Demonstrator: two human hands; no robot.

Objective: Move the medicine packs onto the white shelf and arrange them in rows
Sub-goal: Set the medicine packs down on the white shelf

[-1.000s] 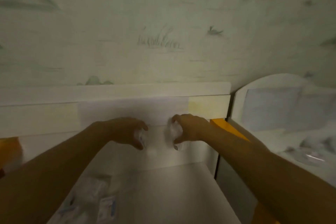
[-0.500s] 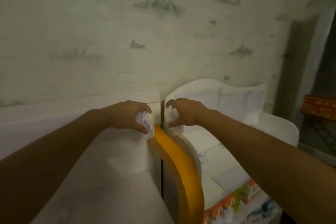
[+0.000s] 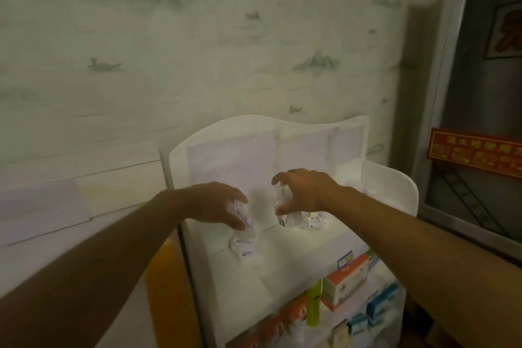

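Observation:
My left hand (image 3: 214,202) grips a clear medicine pack (image 3: 240,213) with blue print, held just above the top board of the white shelf (image 3: 299,246). My right hand (image 3: 305,191) grips another clear pack (image 3: 282,198) a little to the right, also above that board. Two packs lie on the shelf: one (image 3: 243,247) below my left hand and one (image 3: 309,220) with red print near the back wall under my right hand.
A lower tier holds an orange-and-white box (image 3: 346,277), a green tube (image 3: 314,306) and blue boxes (image 3: 378,305). A white cabinet with an orange side (image 3: 166,285) stands to the left. Patterned wall behind; dark door frame (image 3: 452,93) at right.
Both hands, each holding a pack, have swung right from the left cabinet to above the white shelf. The view turned right with them.

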